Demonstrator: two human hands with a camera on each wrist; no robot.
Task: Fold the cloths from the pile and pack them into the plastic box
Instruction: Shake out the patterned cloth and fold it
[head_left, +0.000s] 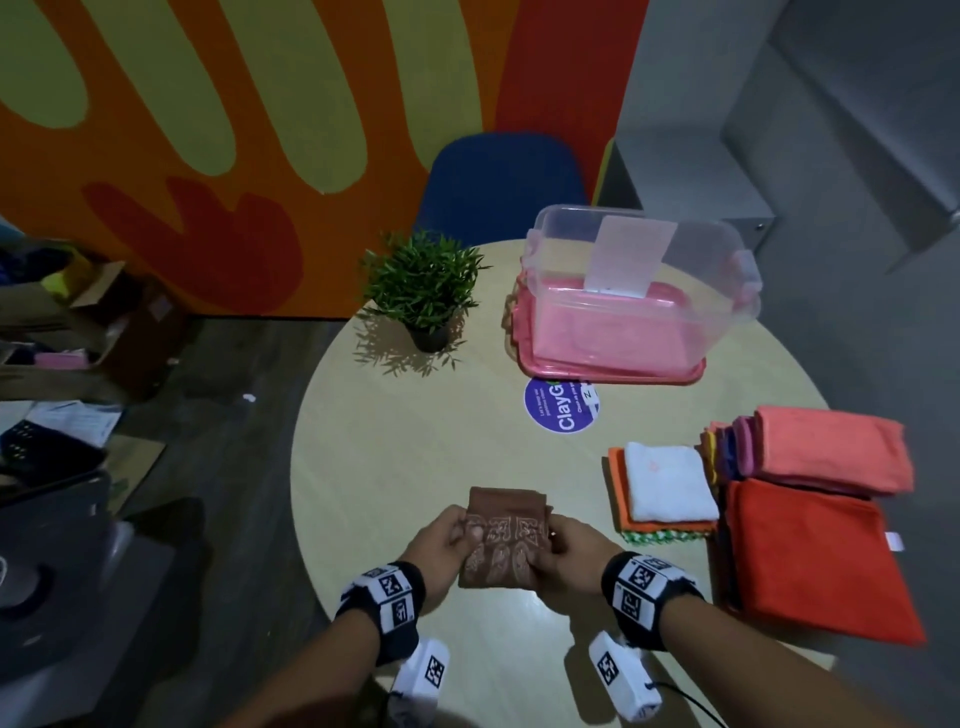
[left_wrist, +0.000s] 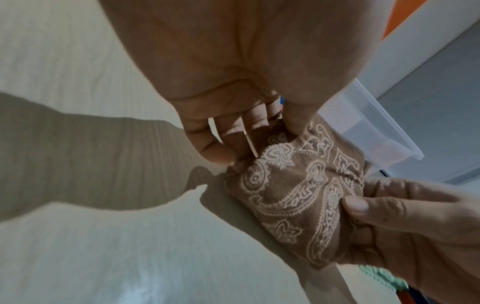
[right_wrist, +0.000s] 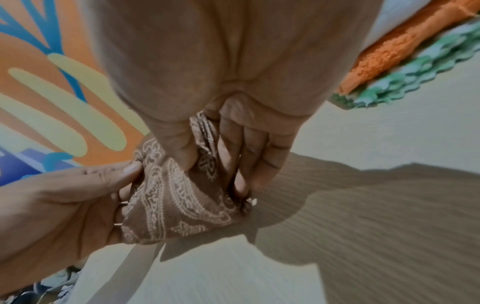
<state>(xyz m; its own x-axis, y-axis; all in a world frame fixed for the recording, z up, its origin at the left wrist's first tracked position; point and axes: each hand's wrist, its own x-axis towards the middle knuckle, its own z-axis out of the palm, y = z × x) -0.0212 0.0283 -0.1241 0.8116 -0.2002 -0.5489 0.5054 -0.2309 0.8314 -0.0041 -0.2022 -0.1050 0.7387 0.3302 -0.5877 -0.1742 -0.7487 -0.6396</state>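
The left hand (head_left: 441, 545) and right hand (head_left: 569, 553) pinch a folded brown patterned cloth (head_left: 501, 540) by its side edges, just above the table (head_left: 415, 467); folded cloths (head_left: 810, 499) lie stacked to the right; farther off, the clear plastic box (head_left: 639, 301) holds a pink cloth (head_left: 613, 327)

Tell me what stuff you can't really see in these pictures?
- Inside of the plastic box: head view, hazy walls and a pale card blur it; the pink may be its lid underneath.
- Underside of the brown cloth: every view, left hand and right hand cover its edges.
- Small print on the purple sticker: head view, too small, and the box cuts it off.
- Cloths low in the pile: head view, only their edges show.
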